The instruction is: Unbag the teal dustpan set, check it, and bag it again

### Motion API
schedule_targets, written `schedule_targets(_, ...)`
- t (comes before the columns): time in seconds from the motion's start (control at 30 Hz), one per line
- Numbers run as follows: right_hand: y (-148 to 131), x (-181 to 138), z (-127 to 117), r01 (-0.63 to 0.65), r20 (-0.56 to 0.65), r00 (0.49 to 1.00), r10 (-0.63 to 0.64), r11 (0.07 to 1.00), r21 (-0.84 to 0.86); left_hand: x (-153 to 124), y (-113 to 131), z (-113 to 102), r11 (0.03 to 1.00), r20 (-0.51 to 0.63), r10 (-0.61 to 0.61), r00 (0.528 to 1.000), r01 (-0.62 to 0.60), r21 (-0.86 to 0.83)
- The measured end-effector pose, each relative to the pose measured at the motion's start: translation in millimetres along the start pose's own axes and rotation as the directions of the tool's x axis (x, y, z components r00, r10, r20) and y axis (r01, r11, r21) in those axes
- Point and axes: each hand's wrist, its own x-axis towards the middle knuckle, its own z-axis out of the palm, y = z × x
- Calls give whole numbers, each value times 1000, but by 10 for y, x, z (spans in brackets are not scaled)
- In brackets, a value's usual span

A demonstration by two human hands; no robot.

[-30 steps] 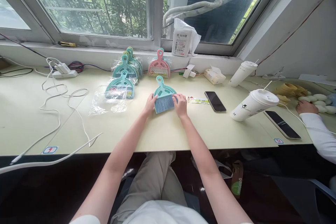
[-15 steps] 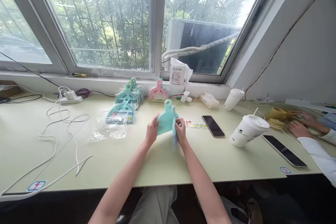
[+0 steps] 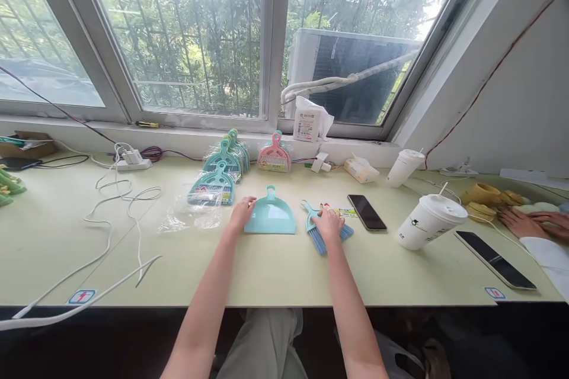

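A small teal dustpan lies flat on the pale green table, handle pointing toward the window. My left hand rests at its left edge, fingers loosely curled and touching it. Just to the right lies a small blue-bristled brush. My right hand lies flat on top of the brush, fingers stretched out, covering most of its bristles. An empty clear plastic bag sits left of the dustpan.
Packaged teal dustpan sets and a pink one stand near the window. A phone, two white cups, another phone and another person's hands are to the right. White cables and a power strip lie left.
The dustpan and brush were held together, then lifted and pulled apart. Now both lie flat side by side on the table, with a hand on each.
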Motion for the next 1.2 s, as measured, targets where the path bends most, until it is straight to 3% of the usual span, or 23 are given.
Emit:
schedule_targets(0.13,-18,0,54,2,-63,998,-1,1000,11,-52,58,5,990,-41,92,995,-86,113)
schedule_targets(0.4,9,16,81,45,-24,999,-44,998,48,-65,63,14,981,-108,33,994,-12,193)
schedule_targets(0.53,-149,-34,63,57,-162,986,-31,986,159,-77,101,20,974,5,-65,998,62,218)
schedule_targets(0.6,-270,-90,59,98,-226,973,-51,975,199,-106,190,53,974,83,-54,995,34,225)
schedule_targets(0.73,-452,-217,69,199,-184,969,-164,961,190,-203,461,188,948,232,79,970,-145,284)
schedule_targets(0.87,-490,-274,95,241,-166,962,-219,962,131,-278,651,303,905,224,106,969,-187,382)
schedule_targets(1.03,-475,-242,124,239,-136,966,-218,958,160,-344,736,386,914,363,260,895,-349,207)
schedule_targets(1.1,-463,-225,121,242,-105,969,-225,951,194,-361,767,401,904,319,305,898,-378,199)
schedule_targets(1.2,-439,-209,108,247,-43,969,-244,941,232,-344,765,365,869,133,399,907,-420,262)
